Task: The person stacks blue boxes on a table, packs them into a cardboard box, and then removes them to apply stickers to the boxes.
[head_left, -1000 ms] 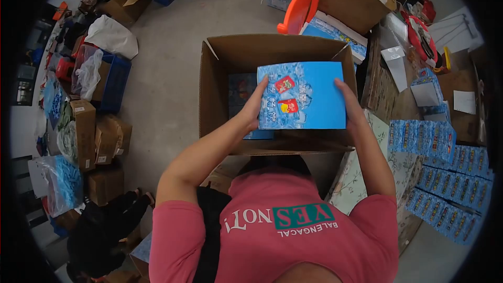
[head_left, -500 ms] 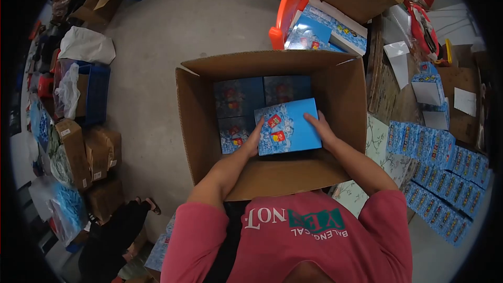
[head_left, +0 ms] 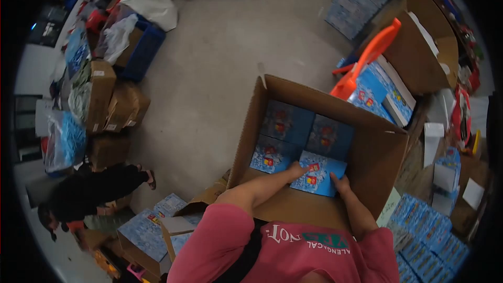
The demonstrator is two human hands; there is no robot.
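A large open cardboard box (head_left: 380,165) stands in front of me. Three blue printed boxes lie flat inside it: one at the back left (head_left: 285,120), one at the back right (head_left: 331,135) and one at the front left (head_left: 270,156). In the front right corner is a fourth blue box (head_left: 318,175), held from both sides. My left hand (head_left: 297,172) grips its left edge, and my right hand (head_left: 340,184) has its right edge. Its underside is hidden.
Orange plastic (head_left: 361,65) and an open blue carton (head_left: 387,94) are beyond the box. Blue packs (head_left: 427,222) lie at the right. A person in black (head_left: 94,191) is at the lower left, near blue cartons (head_left: 149,233). Blue crates (head_left: 141,47) stand far left.
The held blue box has gone lower into the front right corner of the cardboard box, both hands still on it. The view has turned, and more cartons show at the lower left.
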